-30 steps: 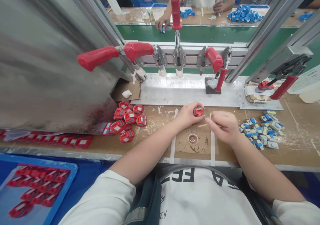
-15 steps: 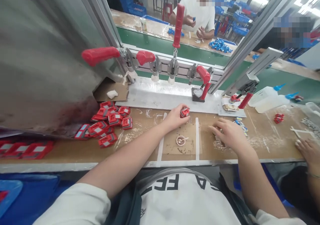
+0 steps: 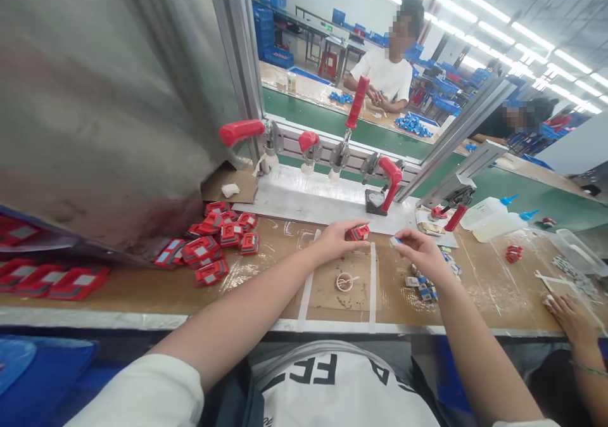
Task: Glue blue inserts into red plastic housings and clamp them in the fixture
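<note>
My left hand (image 3: 335, 242) is closed on a red plastic part (image 3: 358, 232) above the brown bench. Between the fingertips of my right hand (image 3: 422, 249) is a small white and blue piece (image 3: 394, 242), a short gap to the right of the red part. Below my right hand lies a heap of small white and blue pieces (image 3: 424, 286), partly covered by the hand and forearm. A small round cup (image 3: 344, 282) with a thin stick in it stands on the cardboard between two white tape strips. More red parts (image 3: 202, 248) are piled to the left.
Red-handled toggle clamps (image 3: 352, 102) line a metal rail behind the bench. Two bottles with blue tips (image 3: 506, 222) lie at the right, near a red part (image 3: 513, 253). A co-worker's hand (image 3: 567, 316) rests at the right edge. Another person (image 3: 387, 80) sits across the green belt.
My right hand has risen from the heap with a small white and blue piece and come nearer my left hand. The left still holds the red part. The camera view has tilted up.
</note>
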`<state>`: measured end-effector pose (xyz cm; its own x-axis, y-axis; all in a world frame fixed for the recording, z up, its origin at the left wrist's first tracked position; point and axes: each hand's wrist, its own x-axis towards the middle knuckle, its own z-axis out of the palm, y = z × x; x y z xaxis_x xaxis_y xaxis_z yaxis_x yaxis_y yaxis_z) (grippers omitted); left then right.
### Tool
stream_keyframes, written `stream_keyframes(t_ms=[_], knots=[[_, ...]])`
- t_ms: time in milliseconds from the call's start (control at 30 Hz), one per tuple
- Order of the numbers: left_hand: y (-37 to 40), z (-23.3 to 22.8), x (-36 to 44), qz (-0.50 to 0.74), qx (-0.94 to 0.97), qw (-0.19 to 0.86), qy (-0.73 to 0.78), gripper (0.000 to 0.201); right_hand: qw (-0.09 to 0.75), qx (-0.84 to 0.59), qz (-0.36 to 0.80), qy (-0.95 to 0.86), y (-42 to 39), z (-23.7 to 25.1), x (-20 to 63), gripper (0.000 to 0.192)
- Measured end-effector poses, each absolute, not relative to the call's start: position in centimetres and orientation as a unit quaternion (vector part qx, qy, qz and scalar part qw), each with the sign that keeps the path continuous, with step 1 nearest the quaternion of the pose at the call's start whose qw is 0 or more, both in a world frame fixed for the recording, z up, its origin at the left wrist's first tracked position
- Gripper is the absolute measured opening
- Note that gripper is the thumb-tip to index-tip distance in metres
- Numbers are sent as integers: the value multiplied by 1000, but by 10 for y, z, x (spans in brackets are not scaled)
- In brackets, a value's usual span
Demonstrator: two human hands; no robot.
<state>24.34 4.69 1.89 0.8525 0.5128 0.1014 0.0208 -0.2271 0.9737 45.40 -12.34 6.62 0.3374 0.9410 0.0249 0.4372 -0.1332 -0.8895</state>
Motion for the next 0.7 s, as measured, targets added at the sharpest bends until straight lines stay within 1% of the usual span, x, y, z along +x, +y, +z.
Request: stream_keyframes(t_ms=[67, 133, 233, 333, 400, 467, 600, 700], knots=[[47, 19, 243, 200, 741, 622, 158, 63, 539, -637, 342, -432, -108, 64, 436, 42], [46, 20, 242, 200, 736, 630, 146, 59, 589, -593, 387, -389, -95, 62, 421, 43], [46, 21, 241, 210, 721, 647, 132, 55, 618, -561, 415, -363, -83, 59, 409, 44], [47, 21, 242, 211, 688, 684, 117, 57, 614, -566, 397, -381, -79, 59, 410, 41], [48, 20, 243, 215, 679, 692, 119, 58, 586, -590, 357, -426, -81, 62, 414, 39], [48, 21, 243, 217, 685, 684, 125, 57, 536, -620, 282, -499, -85, 67, 417, 36], [47, 25, 240, 206, 735, 629, 149, 47, 384, -636, 112, -660, -90, 85, 419, 31], [47, 28, 238, 201, 777, 579, 142, 34, 273, -606, 61, -745, -90, 96, 418, 30]])
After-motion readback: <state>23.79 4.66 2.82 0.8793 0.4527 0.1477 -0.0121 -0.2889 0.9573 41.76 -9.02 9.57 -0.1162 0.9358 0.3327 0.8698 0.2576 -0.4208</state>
